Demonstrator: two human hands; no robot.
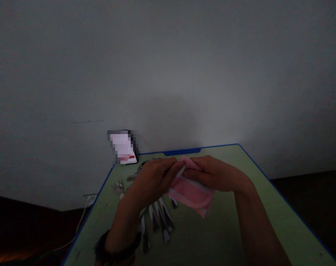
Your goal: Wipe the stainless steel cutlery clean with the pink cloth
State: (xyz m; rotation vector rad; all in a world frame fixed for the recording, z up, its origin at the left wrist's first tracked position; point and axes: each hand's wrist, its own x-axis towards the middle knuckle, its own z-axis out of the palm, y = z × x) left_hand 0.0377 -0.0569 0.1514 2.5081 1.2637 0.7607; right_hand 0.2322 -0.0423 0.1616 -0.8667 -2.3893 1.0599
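Note:
A pink and white cloth [191,192] is bunched between my two hands above the table, its lower corner hanging down. My left hand [159,175], with a dark band at the wrist, closes on the cloth's left side. On the other side my right hand [209,171] pinches the upper part of it. Whether anything is wrapped inside the cloth is hidden. Under and beside my left forearm lie several metal cutlery handles [160,218], fanned toward me. Fork heads [118,186] show to the left, partly covered by my arm.
The light green table [256,221] has a blue edge and stands against a grey wall [168,66]. A phone or tablet with a lit, blurred screen [122,146] leans at the back left corner. A white cable [81,218] runs down left of the table from a wall socket.

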